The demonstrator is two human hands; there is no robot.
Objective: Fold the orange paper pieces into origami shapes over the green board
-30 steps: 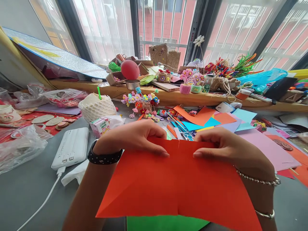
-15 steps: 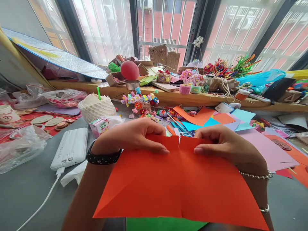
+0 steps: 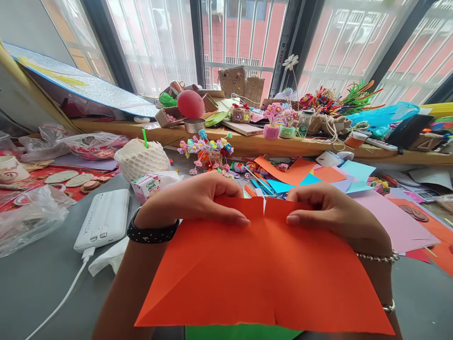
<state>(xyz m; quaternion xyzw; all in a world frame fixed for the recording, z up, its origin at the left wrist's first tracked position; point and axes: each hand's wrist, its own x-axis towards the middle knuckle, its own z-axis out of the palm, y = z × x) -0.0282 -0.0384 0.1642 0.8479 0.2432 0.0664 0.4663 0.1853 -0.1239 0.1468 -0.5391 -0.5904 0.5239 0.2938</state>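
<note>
A large sheet of orange-red paper spans the space between my hands, held up by its far edge. My left hand pinches that edge left of the middle, thumb on top and fingers curled beneath. On the other side my right hand grips it the same way. Between the two thumbs a short tear runs down into the sheet from the far edge. Faint creases cross the paper, one of them slanting at the lower left. Below the near edge shows a piece of green paper.
A white power bank with a cable lies left of my arm. Behind it stand a small drink carton and a foam-wrapped fruit with a green straw. Coloured paper covers the right side. Crafts line the wooden ledge.
The sheet's near edge has dropped and tilted slightly. Both hands keep their grip in almost the same place, and the tear looks about as long as before.
</note>
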